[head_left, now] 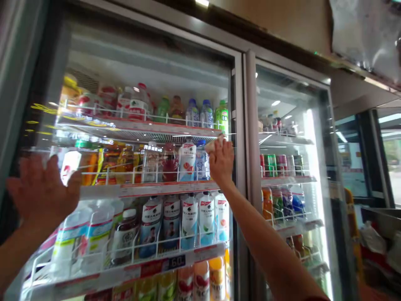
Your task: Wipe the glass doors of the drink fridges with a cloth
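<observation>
My right hand [222,161] is raised against the glass door [150,75] of a drinks fridge, fingers closed round a small pale wad, perhaps a cloth [213,145], pressed to the glass near the door's right edge. My left hand [44,192] lies flat and open against the same glass at the left, fingers spread upward. Behind the glass stand rows of bottles [188,217] on white wire shelves [147,188].
A second glass door [291,167] to the right shows cans and bottles on lit shelves. A metal frame post [247,125] divides the two doors. At the far right are a window, a dark counter edge and plastic bags [372,238].
</observation>
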A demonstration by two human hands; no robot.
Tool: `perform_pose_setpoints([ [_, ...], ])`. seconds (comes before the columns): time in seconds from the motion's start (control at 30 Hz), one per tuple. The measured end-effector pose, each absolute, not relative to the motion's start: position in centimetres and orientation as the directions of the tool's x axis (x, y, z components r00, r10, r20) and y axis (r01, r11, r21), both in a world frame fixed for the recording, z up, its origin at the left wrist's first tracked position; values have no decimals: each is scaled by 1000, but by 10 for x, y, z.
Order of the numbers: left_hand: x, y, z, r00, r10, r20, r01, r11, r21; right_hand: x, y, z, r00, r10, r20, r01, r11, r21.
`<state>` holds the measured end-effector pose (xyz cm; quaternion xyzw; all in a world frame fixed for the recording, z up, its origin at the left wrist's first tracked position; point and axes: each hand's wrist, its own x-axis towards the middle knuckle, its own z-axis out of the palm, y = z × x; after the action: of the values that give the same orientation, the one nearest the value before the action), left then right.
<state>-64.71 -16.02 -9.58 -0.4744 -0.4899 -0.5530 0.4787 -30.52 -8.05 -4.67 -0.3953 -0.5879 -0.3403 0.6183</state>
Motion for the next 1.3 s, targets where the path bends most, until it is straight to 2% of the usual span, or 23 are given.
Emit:
perform_pose_setpoints([
  [0.03, -655, -164, -92, -145, -90, 985, 989, -46, 141, -310, -81, -38, 180, 45, 983, 878, 442, -181],
  [0.07, -661, -167, -89, -183, -106, 977, 983, -34, 180, -320, -83, -33, 201, 35, 979, 874, 444, -196],
  [0.1, -663, -168, -87, -209, -115, 971, 978, -28, 207, -333, -86, -34, 135, 16, 991, 879, 460, -127],
  [0.2, -662, -169, -87, -226, -103, 969, 974, -42, 223, -368, -97, -55, -339, -74, 938, 795, 511, 327],
  [0.23, -661, -169, -88, -231, -106, 967, 973, -50, 227, -370, -98, -60, -428, -79, 900, 757, 512, 405],
  [0.27, -661, -168, -88, -233, -111, 966, 972, -60, 228, -364, -97, -60, -435, -62, 898, 762, 507, 404],
  [0.3, -661, -167, -89, -233, -117, 965, 971, -72, 226, -354, -94, -55, -348, -25, 937, 811, 493, 314],
  [0.4, -665, -166, -91, -226, -138, 964, 970, -128, 208, -322, -87, -24, 245, 92, 965, 882, 391, -262],
  [0.43, -666, -167, -91, -218, -135, 967, 969, -148, 198, -322, -88, -16, 359, 102, 928, 853, 368, -371],
  [0.47, -668, -168, -92, -206, -129, 970, 968, -169, 183, -329, -91, -13, 390, 100, 915, 843, 362, -398],
  [0.5, -669, -169, -93, -191, -122, 974, 968, -191, 166, -344, -96, -16, 342, 89, 936, 860, 371, -349],
  [0.53, -671, -170, -94, -172, -116, 978, 967, -211, 145, -364, -101, -24, 216, 68, 974, 893, 390, -225],
  [0.63, -675, -174, -98, -67, -74, 995, 963, -266, 45, -418, -118, -61, -290, -3, 957, 869, 417, 264],
  [0.7, -678, -173, -101, -6, -54, 999, 957, -290, -10, -422, -122, -72, -361, 23, 932, 861, 393, 324],
  [0.73, -680, -172, -102, 15, -49, 999, 954, -298, -29, -413, -122, -71, -268, 51, 962, 901, 366, 232],
  [0.8, -683, -169, -105, 31, -51, 998, 951, -306, -45, -386, -116, -55, 117, 92, 989, 948, 288, -138],
  [0.83, -686, -168, -106, 35, -54, 998, 950, -308, -50, -376, -113, -44, 340, 106, 935, 900, 251, -356],
  [0.9, -690, -165, -107, 46, -71, 996, 950, -304, -66, -377, -108, -28, 505, 114, 855, 822, 238, -517],
  [0.93, -691, -164, -106, 55, -89, 995, 950, -302, -79, -391, -108, -26, 473, 115, 874, 834, 262, -486],
  [1.03, -681, -165, -102, 133, -157, 979, 911, -370, -183, -462, -115, -42, 55, 54, 997, 921, 383, -72],
  [1.1, -659, -166, -96, 239, -176, 955, 824, -483, -295, -503, -122, -61, -117, 24, 993, 907, 411, 97],
  [1.2, -615, -162, -84, 366, -161, 917, 706, -594, -386, -513, -127, -77, -224, 53, 973, 894, 410, 183],
  [1.3, -580, -150, -71, 370, -141, 918, 715, -587, -379, -468, -125, -79, -276, 67, 959, 887, 403, 227],
])
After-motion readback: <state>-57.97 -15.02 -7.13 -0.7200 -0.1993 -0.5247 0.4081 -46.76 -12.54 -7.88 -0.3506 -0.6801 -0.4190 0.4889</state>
